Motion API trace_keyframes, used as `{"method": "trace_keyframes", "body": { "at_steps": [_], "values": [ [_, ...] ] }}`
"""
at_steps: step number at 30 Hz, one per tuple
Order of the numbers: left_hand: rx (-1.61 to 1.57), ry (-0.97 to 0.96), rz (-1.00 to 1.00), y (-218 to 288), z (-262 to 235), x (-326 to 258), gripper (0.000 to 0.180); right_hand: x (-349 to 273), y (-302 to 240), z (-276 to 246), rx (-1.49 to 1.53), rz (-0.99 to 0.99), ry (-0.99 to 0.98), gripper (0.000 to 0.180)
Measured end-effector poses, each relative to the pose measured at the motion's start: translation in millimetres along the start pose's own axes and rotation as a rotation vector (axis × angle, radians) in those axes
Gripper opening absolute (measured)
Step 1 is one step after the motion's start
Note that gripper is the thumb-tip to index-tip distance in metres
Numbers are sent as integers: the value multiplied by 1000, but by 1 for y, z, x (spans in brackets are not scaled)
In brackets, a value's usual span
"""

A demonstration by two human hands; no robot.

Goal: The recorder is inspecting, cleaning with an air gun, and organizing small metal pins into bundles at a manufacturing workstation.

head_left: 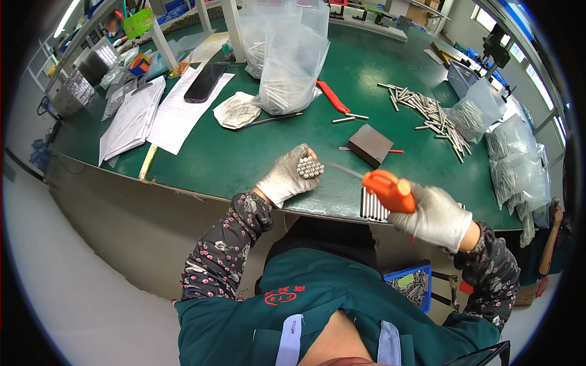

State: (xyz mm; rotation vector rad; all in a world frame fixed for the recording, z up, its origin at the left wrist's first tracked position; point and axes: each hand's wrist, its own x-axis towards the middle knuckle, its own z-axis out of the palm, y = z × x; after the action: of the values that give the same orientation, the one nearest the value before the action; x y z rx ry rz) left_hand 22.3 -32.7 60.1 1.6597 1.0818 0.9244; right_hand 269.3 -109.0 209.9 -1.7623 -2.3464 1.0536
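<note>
My left hand [285, 175], in a pale work glove, is closed round a bundle of metal pins [310, 168], their round ends facing right. My right hand [434, 218], also gloved, grips an orange hand tool with a thin nozzle [390, 190]. The blurred nozzle points left toward the pin ends; whether it is a blow gun or an oiler I cannot tell. Below the tool, a row of metal pins [371, 205] lies side by side at the table's front edge, partly hidden by my right hand. A dark brown block [370, 146] rests just beyond the tool.
Loose pins [436, 116] are heaped at the right, near bags of pins [513, 160]. Another bag [287, 79] stands at the back by a red-handled tool [332, 96]. Papers [137, 110] and a phone [205, 83] lie left. Below is a blue bin [428, 291]. Other people are partly visible.
</note>
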Motion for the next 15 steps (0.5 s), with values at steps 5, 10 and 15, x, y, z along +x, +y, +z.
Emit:
{"method": "trace_keyframes", "body": {
  "at_steps": [5, 10, 15],
  "values": [
    [-19, -23, -10, -2, -1, -1, 33, -4, 7, 1, -112, -42, 61, 41],
    [29, -22, -46, 8, 0, 1, 34, -10, 13, -4, -33, -5, 59, 38],
    [-106, -27, -45, 3, 1, -2, 36, -12, 14, -9, -55, 71, 20, 39]
  ]
}}
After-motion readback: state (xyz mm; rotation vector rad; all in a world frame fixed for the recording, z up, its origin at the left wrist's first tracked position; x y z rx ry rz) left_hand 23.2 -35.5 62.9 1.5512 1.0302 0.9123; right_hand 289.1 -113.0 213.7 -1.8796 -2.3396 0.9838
